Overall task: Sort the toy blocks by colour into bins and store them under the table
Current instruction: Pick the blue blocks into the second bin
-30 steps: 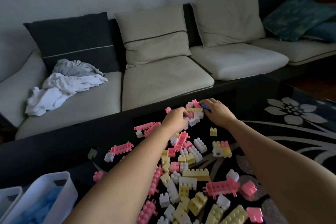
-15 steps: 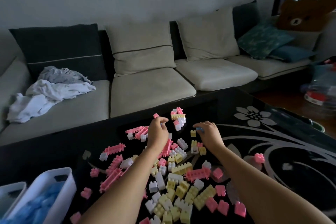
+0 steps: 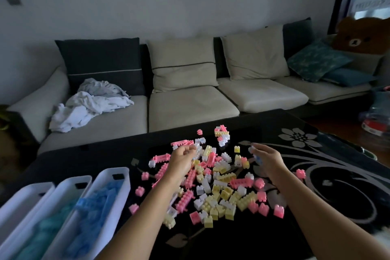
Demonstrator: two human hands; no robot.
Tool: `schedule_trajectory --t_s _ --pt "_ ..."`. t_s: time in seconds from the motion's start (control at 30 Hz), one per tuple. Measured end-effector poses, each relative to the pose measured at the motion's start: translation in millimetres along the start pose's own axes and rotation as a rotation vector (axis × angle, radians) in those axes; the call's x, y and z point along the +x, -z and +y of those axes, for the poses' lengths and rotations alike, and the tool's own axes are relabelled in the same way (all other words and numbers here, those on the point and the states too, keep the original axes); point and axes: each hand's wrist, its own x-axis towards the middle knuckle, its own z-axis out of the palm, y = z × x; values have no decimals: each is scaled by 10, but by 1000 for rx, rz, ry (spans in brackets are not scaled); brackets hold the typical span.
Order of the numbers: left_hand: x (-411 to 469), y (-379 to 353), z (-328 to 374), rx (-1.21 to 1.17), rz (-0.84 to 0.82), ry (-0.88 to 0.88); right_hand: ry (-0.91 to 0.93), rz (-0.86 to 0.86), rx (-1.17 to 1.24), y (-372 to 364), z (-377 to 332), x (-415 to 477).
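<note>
Presently: both hands above the loose block pile

Item 1. Toy blocks [image 3: 219, 186], pink, yellow and white, scattered on the black table [image 3: 316, 228], beneath and between both hands.
Item 2. Left hand [image 3: 182, 160], over the pile's far left part. Its fingers [image 3: 190, 150] are curled tight, and whether they enclose a block cannot be told.
Item 3. Right hand [image 3: 269, 160], at the pile's right edge, fingers [image 3: 260, 147] narrowly parted and pinching a blue block [image 3: 258, 159] against the thumb.
Item 4. Three white bins on the table's left. The nearest bin [image 3: 109, 170] holds blue blocks and the middle bin [image 3: 71, 179] holds teal ones. The contents of the outer bin [image 3: 31, 188] are unclear.
</note>
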Motion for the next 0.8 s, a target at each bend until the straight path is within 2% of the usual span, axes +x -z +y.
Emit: schedule_trajectory --t_s 0.1,0.2,0.27,0.37,0.53,0.63,0.8 --pt "-193 355 -27 -19 33 -9 -165 -123 392 -215 -247 -180" --pt "-365 686 -106 29 75 -38 -391 -203 942 -536 -442 -305" --pt "-480 893 -175 83 87 -44 -496 -276 1111 -762 -541 -378" --pt "-652 1177 -262 173 142 -87 -553 -382 989 -1139 -652 -509" --pt "-984 1604 -425 467 375 -175 -593 -604 760 -1830 -722 -905" --pt "-1107 1777 -605 551 362 -144 -607 -680 585 -2285 -679 -1191" --pt "-1192 1930 -731 526 294 -96 -571 -657 347 -2830 -666 -1637"
